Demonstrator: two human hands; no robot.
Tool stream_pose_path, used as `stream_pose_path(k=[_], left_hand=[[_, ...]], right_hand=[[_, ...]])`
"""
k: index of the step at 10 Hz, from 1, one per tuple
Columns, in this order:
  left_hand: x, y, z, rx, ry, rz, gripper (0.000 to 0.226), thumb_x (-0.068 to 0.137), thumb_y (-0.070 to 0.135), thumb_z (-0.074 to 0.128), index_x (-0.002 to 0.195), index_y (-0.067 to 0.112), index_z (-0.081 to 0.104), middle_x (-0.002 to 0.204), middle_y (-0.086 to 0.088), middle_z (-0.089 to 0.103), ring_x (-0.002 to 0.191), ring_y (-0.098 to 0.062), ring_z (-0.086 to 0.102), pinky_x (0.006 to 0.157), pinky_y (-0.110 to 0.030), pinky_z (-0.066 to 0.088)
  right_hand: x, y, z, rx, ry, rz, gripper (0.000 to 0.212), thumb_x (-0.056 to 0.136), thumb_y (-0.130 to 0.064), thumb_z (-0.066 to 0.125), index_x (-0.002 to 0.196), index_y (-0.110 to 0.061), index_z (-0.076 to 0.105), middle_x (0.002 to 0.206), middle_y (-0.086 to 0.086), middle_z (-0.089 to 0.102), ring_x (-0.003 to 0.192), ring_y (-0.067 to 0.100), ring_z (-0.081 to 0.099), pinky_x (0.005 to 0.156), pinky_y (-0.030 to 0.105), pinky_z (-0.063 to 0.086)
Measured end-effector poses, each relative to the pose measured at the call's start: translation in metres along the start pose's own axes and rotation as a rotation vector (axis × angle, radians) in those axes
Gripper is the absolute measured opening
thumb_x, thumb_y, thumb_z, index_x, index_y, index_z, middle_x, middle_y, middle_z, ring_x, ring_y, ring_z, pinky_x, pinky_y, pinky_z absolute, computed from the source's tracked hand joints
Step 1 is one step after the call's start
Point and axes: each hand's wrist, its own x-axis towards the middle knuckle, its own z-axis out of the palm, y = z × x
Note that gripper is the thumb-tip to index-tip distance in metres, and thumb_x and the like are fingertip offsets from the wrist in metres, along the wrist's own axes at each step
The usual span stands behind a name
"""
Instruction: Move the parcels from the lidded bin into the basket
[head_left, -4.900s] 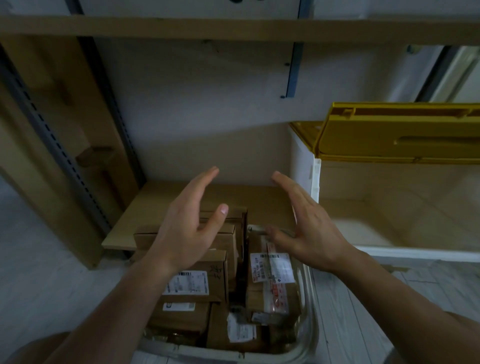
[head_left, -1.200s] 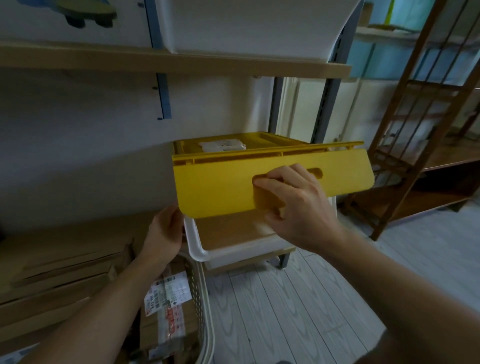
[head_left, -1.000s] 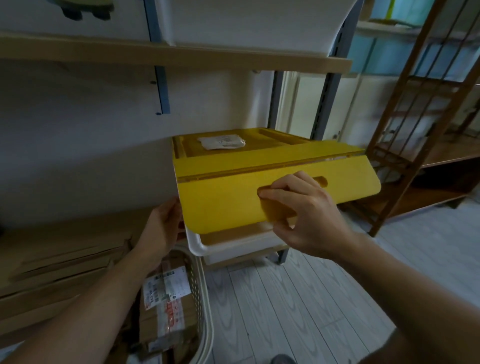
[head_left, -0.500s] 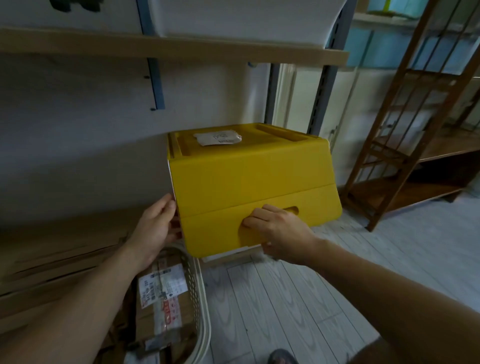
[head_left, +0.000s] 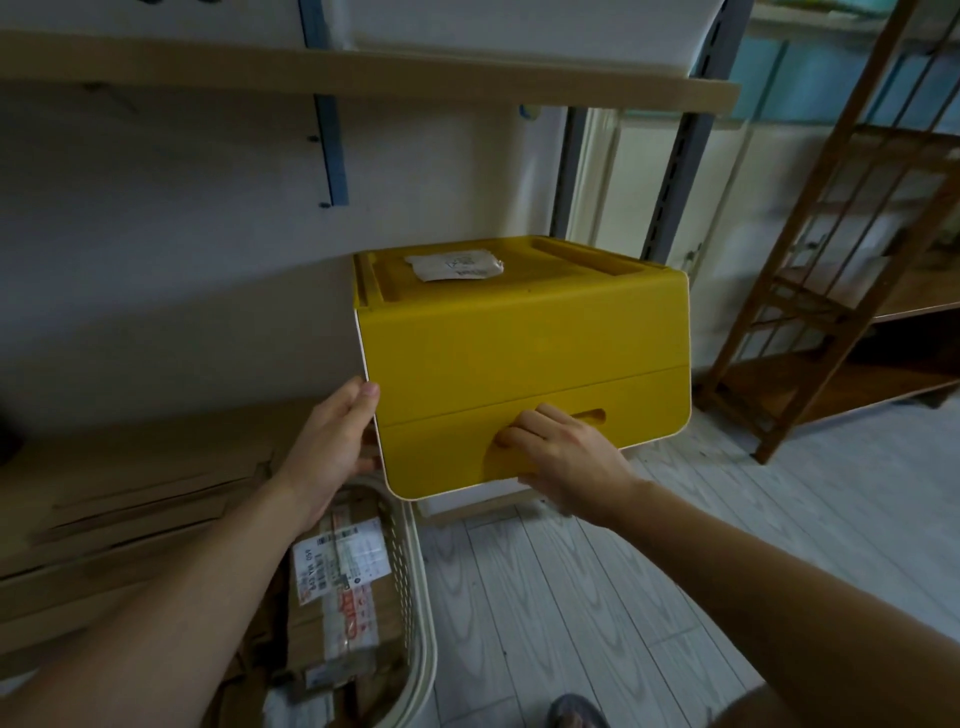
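Observation:
The yellow lidded bin stands on a low shelf with its front flap down and closed. My right hand grips the flap at its handle slot, fingers curled on the front and thumb under the lower edge. Pressed flat against the bin's left side is my left hand, thumb at the front corner. Below it, a white perforated basket holds brown labelled parcels. The inside of the bin is hidden.
A white paper slip lies on the bin's top. Flattened cardboard is stacked at the left. A brown wooden rack stands at the right, a wooden shelf runs overhead. Pale plank floor lies in front.
The yellow flap, held up and open a second ago, has swung down and closed under my right hand. My left hand has stayed on the bin's left side.

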Motion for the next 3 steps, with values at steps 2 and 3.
stream_pose_path(k=[2, 3], left_hand=[[-0.016, 0.006, -0.010, 0.266, 0.020, 0.069, 0.048, 0.104, 0.049, 0.043, 0.146, 0.026, 0.048, 0.131, 0.006, 0.065, 0.117, -0.008, 0.062, 0.102, -0.039, 0.051], [-0.030, 0.012, -0.017, 0.522, 0.090, 0.207, 0.054, 0.103, 0.040, 0.047, 0.154, 0.028, 0.035, 0.126, 0.015, 0.055, 0.113, 0.004, 0.054, 0.095, -0.024, 0.047]], right_hand=[[0.011, -0.013, -0.027, 0.138, -0.012, 0.132, 0.041, 0.086, -0.041, 0.077, 0.120, -0.020, 0.066, 0.112, 0.000, 0.067, 0.105, 0.022, 0.061, 0.080, 0.038, 0.054], [0.024, -0.022, -0.041, 0.224, 0.074, 0.183, 0.046, 0.087, -0.040, 0.076, 0.128, -0.021, 0.064, 0.116, -0.002, 0.066, 0.109, 0.021, 0.060, 0.083, 0.038, 0.054]])
